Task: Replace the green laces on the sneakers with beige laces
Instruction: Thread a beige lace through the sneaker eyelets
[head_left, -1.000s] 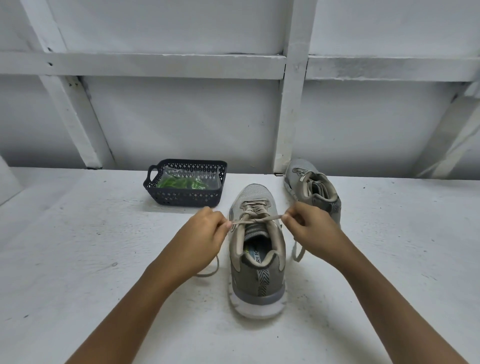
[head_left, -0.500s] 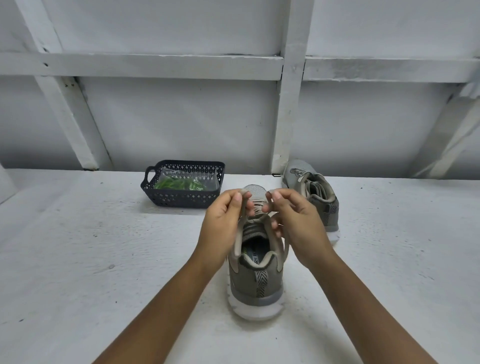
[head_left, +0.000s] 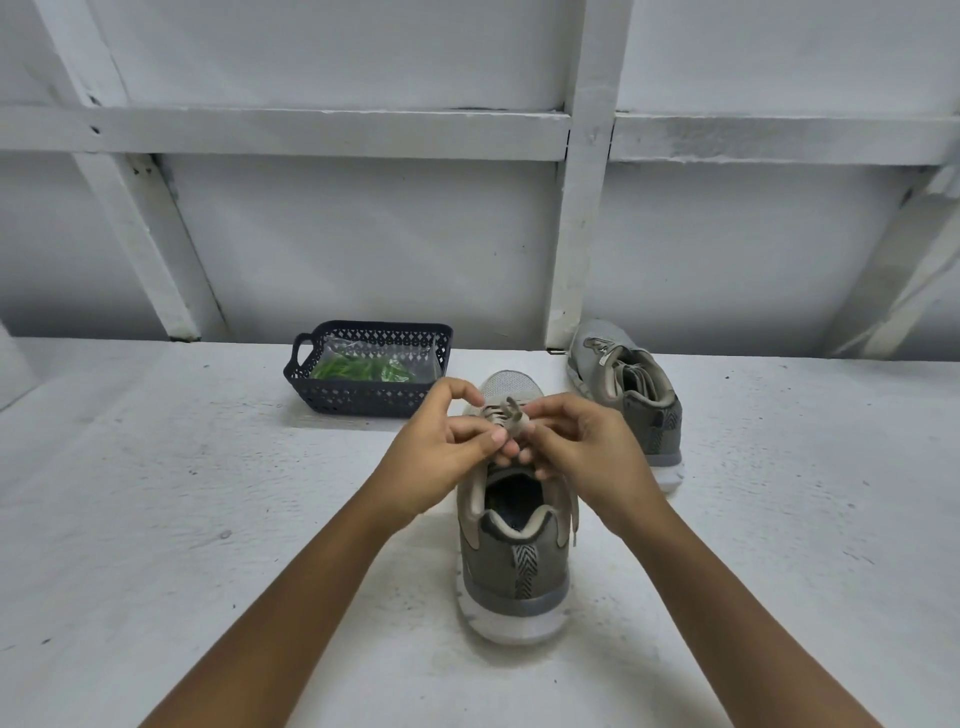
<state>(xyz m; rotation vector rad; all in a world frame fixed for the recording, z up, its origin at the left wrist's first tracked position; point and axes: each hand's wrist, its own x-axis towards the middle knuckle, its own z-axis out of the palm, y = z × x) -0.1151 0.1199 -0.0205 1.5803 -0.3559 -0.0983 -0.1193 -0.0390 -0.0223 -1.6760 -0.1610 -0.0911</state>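
A grey sneaker (head_left: 514, 566) stands in front of me, heel toward me, threaded with a beige lace (head_left: 515, 422). My left hand (head_left: 441, 457) and my right hand (head_left: 587, 452) meet above its tongue, and each pinches a looped part of the beige lace. One loose lace end hangs down the shoe's right side. A second grey sneaker (head_left: 631, 400) with beige laces stands behind to the right. The green laces (head_left: 361, 368) lie in a clear bag inside a dark basket (head_left: 363, 400).
The white table (head_left: 156, 519) runs back to a white wall with painted beams. The basket stands at the back, left of the near sneaker's toe.
A second ago my hands pulled the lace ends apart sideways. They have since come together over the tongue, and lace loops now stand between my fingers.
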